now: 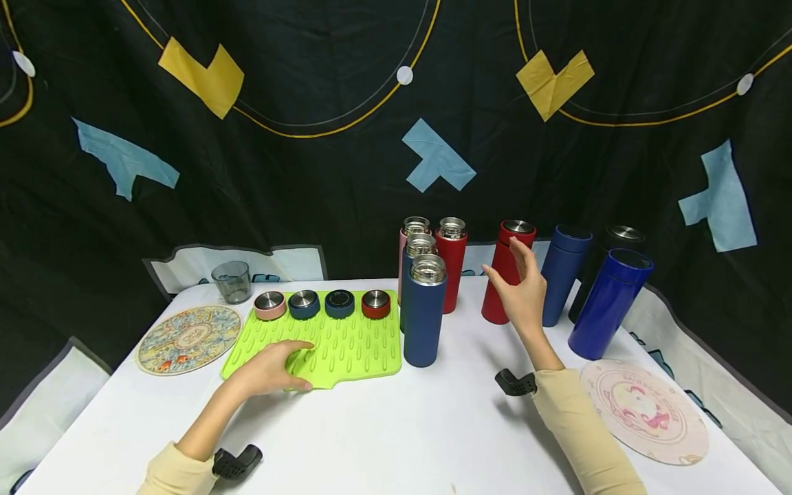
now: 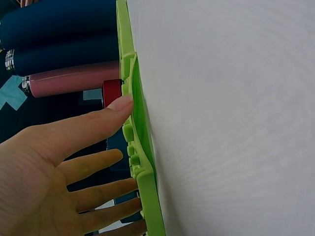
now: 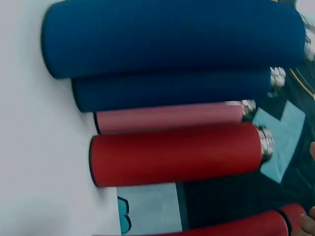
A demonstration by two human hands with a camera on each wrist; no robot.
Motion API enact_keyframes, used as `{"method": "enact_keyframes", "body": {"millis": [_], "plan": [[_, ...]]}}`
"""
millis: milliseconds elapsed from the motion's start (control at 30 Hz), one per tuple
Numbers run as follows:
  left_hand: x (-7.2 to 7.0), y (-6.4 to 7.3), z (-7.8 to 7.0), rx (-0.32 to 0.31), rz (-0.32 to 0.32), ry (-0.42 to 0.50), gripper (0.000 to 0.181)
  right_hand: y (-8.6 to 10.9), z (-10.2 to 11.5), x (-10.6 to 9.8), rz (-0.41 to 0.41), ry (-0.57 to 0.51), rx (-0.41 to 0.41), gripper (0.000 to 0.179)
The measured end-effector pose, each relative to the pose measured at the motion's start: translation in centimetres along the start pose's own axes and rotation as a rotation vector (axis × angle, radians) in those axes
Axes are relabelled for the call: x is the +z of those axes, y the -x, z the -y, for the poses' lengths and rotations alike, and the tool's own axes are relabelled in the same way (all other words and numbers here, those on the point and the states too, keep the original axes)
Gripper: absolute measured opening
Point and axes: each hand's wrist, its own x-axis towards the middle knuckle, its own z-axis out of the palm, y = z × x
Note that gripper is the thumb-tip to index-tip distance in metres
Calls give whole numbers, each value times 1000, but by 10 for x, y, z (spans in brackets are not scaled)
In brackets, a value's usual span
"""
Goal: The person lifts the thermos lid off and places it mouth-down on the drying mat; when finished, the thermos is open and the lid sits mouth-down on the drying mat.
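My left hand (image 1: 269,371) hovers at the near edge of a lime-green drying mat (image 1: 346,357), fingers spread; in the left wrist view its thumb overlaps the mat's rim, and I cannot tell if they touch. Along the mat's back sit a pink lid (image 1: 270,306), a blue lid (image 1: 304,304), a dark blue lid (image 1: 339,304) and a red lid (image 1: 375,304). My right hand (image 1: 522,292) is raised with thumb and fingers apart in front of a lidded red thermos bottle (image 1: 495,302). Only its fingertips show at the right wrist view's edge, by that bottle's cap.
Lidless bottles cluster mid-table: a front blue one (image 1: 423,323), another blue one (image 3: 167,91), a pink one (image 3: 167,119) and a red one (image 1: 452,271). Lidded blue bottles (image 1: 609,302) and a black one stand right. A glass (image 1: 232,282) and round placemats (image 1: 188,340) flank the sides.
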Motion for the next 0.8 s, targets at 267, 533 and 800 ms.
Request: {"method": "enact_keyframes", "body": {"millis": [267,533,800], "plan": [[0,-1,1,3,11,8,75,-10,-36,-16,-119,11,70,63],[0,0,-1,4,8,7,74,-5,-81,-11,-70,57,224,75],[0,0,-2,5,7,4,74,-4,-105,-2,-4,54,349,86]]}}
